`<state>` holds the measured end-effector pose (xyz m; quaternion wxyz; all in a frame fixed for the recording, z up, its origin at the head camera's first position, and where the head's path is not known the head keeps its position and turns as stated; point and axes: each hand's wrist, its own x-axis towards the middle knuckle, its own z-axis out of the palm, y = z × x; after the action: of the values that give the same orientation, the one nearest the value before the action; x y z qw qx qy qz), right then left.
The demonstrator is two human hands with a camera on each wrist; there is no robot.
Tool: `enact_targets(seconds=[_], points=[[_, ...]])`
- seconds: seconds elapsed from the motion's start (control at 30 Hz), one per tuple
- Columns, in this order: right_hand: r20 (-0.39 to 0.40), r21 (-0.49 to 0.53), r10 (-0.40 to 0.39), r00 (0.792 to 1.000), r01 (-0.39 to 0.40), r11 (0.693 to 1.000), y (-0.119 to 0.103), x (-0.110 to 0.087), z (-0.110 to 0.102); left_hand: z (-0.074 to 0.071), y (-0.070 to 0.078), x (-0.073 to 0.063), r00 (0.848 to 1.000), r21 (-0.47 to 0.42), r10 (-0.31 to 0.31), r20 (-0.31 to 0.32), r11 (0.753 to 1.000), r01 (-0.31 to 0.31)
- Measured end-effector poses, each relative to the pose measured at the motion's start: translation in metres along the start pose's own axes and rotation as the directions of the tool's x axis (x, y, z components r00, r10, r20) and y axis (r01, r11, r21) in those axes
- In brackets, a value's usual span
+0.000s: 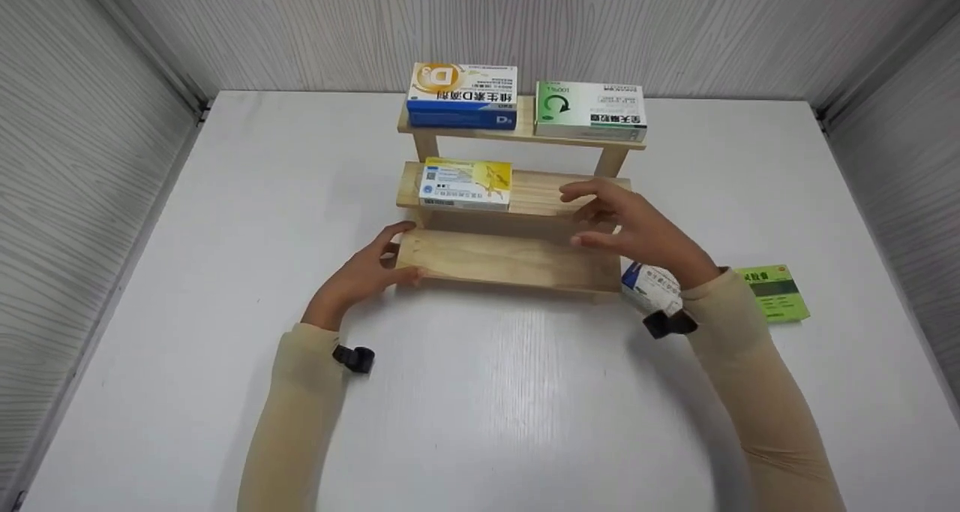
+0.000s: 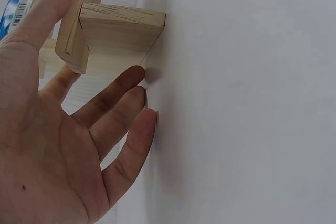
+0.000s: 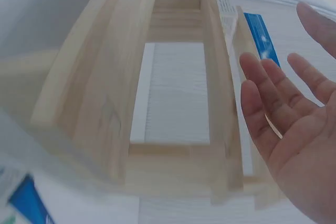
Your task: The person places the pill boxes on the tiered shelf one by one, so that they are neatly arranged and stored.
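A three-tier wooden display rack [image 1: 510, 260] stands on the white table. My left hand [image 1: 366, 270] grips the left end of its lowest board, thumb at the front edge and index finger behind; in the left wrist view the other fingers reach down beside the rack's wooden leg [image 2: 123, 22]. Over the right part of the middle board hovers my right hand [image 1: 630, 223], fingers loosely bent and holding nothing. A yellow-and-white medicine box [image 1: 466, 184] lies on that board's left half. The top board carries a blue-and-white box [image 1: 463, 95] and a green-and-white box [image 1: 590, 110].
To the right of the rack, a white-and-blue box [image 1: 651, 287] lies on the table [image 1: 480, 392], partly covered by my right wrist. Farther right is a green box [image 1: 776, 294], partly behind the sleeve. Grey wood-grain panels [image 1: 525, 31] enclose the table at the back and sides.
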<state>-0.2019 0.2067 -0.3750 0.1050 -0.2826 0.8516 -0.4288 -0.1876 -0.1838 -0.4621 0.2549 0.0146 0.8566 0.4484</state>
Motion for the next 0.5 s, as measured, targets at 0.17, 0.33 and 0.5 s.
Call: enact_targets(seconds=[0.17,0.33,0.5], points=[[-0.010,-0.093,0.017,1.000,-0.018,0.996,0.014,-0.033,-0.025,0.001,0.000,0.000,1.000,0.002,-0.003,0.001,1.000,0.003],[-0.011,-0.166,0.122,0.992,-0.122,0.979,0.033,-0.073,-0.054,0.000,0.000,0.000,1.000,0.000,0.003,0.000,1.000,-0.003],[0.008,-0.163,0.305,0.952,-0.300,0.940,0.056,-0.113,-0.083,-0.001,-0.003,0.001,1.000,-0.012,0.016,0.003,1.000,-0.016]])
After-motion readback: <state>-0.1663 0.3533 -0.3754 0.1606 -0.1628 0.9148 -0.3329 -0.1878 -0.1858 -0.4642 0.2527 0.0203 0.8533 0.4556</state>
